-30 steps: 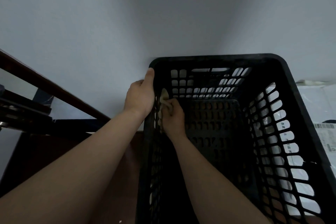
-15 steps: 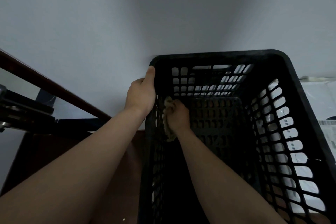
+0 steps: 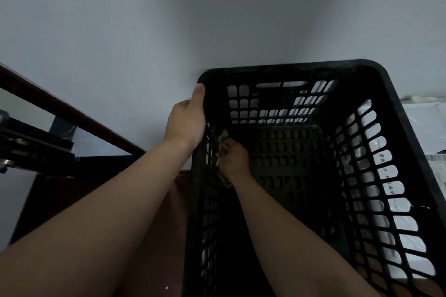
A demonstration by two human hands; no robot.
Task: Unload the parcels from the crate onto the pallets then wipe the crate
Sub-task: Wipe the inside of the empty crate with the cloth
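We grip the crate [image 3: 398,113] rim at its far left corner with our left hand [image 3: 187,120]; our right hand [image 3: 235,157] clutches a cloth [image 3: 220,149] against the left inner wall.

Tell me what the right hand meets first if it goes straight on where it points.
Probably the left wall of the crate: the right hand holds its cloth against it, angled toward the far-left corner; depth is unclear.
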